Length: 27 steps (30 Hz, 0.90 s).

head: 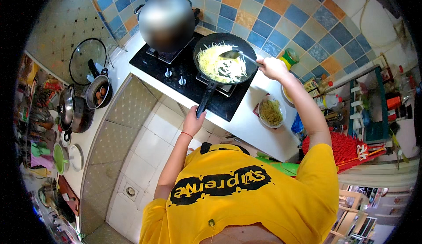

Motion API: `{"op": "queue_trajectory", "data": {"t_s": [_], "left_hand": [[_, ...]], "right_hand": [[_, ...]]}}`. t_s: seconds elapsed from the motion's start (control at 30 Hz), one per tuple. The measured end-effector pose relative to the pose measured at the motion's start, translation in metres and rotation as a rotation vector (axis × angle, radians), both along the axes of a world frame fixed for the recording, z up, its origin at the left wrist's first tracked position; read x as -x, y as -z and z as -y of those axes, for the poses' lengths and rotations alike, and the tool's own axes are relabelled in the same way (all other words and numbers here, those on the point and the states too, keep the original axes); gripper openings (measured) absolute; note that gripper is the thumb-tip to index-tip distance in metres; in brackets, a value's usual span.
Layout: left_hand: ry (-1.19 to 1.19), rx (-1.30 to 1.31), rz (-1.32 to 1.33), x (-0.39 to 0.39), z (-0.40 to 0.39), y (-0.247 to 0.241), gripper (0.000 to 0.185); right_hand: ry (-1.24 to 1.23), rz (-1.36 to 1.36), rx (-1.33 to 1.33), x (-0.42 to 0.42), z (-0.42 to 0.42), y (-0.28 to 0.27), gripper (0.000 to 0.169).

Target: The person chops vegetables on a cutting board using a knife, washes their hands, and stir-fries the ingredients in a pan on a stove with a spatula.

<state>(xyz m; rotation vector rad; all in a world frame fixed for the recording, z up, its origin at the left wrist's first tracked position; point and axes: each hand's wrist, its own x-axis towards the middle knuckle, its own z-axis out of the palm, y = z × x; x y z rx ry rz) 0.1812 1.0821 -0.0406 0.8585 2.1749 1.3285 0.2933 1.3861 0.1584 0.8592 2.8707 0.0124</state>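
My left hand (pixel 193 122) grips the black handle of a dark frying pan (pixel 207 76), which sits over the right burner of a black gas cooktop (pixel 188 92). Pale yellow shredded vegetable, perhaps potato (pixel 214 64), lies in the pan. In my right hand (pixel 273 68) is the metal handle of a spatula (pixel 244 57); its dark head rests among the shreds. To the right of the cooktop, a bowl (pixel 283 112) holds greenish-brown shredded food (pixel 271 113).
A large pot (pixel 166 23), partly blurred, stands on the left burner. Along the left counter are a glass lid (pixel 84 59), a small pot (pixel 108 95) with brown eggs, and a lidded pan (pixel 82 117). Bottles (pixel 328 101) and a green rack (pixel 369 138) line the right side.
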Motion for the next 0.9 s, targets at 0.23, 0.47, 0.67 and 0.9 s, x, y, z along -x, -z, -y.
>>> {"op": "queue_trajectory", "data": {"t_s": [0.23, 0.47, 0.67, 0.9], "left_hand": [[0.013, 0.002, 0.001, -0.003, -0.001, -0.009, 0.036], [0.007, -0.008, -0.065, -0.004, 0.002, 0.001, 0.035], [0.016, 0.009, 0.029, -0.001, -0.001, 0.005, 0.037], [0.019, -0.027, -0.1, 0.003, 0.0, 0.014, 0.036]], "right_hand": [[0.103, -0.211, 0.26, -0.011, -0.027, 0.081, 0.039], [0.006, -0.353, 0.703, -0.038, 0.045, 0.037, 0.037], [0.013, -0.173, 0.316, -0.028, 0.057, 0.071, 0.038], [0.076, -0.223, 0.044, -0.034, 0.026, 0.066, 0.04]]}}
